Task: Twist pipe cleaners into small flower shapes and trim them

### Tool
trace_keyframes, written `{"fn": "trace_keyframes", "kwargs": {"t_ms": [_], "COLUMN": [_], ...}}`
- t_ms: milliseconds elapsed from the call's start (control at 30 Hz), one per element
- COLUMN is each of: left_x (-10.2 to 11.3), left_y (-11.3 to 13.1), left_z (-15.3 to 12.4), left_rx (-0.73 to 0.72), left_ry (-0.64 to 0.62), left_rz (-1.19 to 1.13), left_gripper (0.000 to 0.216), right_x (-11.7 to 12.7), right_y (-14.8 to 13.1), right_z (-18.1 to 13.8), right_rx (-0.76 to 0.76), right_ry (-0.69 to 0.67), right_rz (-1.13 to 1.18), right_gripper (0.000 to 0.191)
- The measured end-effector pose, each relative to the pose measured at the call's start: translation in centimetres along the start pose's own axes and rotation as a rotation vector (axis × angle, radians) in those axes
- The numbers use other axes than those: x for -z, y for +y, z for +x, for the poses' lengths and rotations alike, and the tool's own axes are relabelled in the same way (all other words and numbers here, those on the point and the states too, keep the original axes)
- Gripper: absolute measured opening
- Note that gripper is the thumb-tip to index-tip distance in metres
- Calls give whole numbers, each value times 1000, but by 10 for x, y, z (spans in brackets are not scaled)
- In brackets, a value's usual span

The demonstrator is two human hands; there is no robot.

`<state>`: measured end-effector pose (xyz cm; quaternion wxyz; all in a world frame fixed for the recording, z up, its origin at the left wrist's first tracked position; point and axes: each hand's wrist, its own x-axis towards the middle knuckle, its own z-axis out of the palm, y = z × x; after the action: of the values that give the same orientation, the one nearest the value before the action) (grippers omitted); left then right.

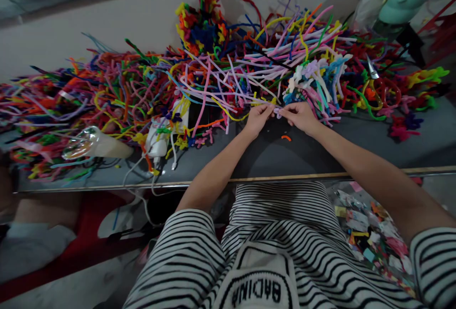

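My left hand [261, 117] and my right hand [297, 115] meet above the table near the pile's front edge. Between their fingertips is a light purple pipe cleaner [277, 111], bent into small loops. Each hand pinches a side of it, with the fingers closed. A short orange pipe cleaner piece [286, 138] lies on the dark tabletop just below the hands. Behind them spreads a heap of loose pink and lilac pipe cleaners [263, 69]. A bundle of white, blue and pink pipe cleaner shapes [317, 81] sits right beyond my right hand.
Scissors [373, 74] rest in the pile at right. A plastic cup [103, 144] lies tipped at left, near a white charger [156, 145] with cables. Against the wall stands a multicoloured bundle [204, 29]. Scraps [370, 233] cover the floor at right. Another person's leg [46, 211] shows at left.
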<state>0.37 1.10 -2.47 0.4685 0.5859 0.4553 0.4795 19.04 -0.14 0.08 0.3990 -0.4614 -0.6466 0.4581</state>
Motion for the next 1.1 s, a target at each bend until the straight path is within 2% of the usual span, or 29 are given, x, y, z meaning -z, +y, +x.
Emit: {"fn": "trace_keyframes", "kwargs": {"t_ms": [133, 333, 433, 567, 667, 833, 967, 1100], "left_x": [0, 1, 2, 2, 1, 0, -1, -3], "left_y": [-4, -3, 2, 9, 10, 11, 18, 24], "left_z": [3, 0, -3, -8, -10, -10, -14, -17], "left_rx": [9, -142, -201, -303, -296, -221, -222, -190], "left_ry": [24, 2, 23, 13, 46, 138, 150, 153], "left_rz": [-45, 58, 123, 245, 295, 371, 459, 565], "left_gripper": [51, 59, 47, 18, 15, 19, 25, 27], "right_x": [1, 1, 0, 0, 1, 4, 3, 0], "right_y": [1, 2, 4, 7, 8, -1, -10, -9], "right_z": [0, 1, 2, 4, 3, -3, -7, -9], "right_rx": [-30, -18, -6, 8, 11, 100, 213, 243], "right_ry": [2, 15, 28, 24, 11, 26, 106, 161], "right_rz": [15, 83, 124, 91, 59, -180, -387, -493], "right_gripper": [44, 47, 46, 44, 44, 36, 26, 19]}}
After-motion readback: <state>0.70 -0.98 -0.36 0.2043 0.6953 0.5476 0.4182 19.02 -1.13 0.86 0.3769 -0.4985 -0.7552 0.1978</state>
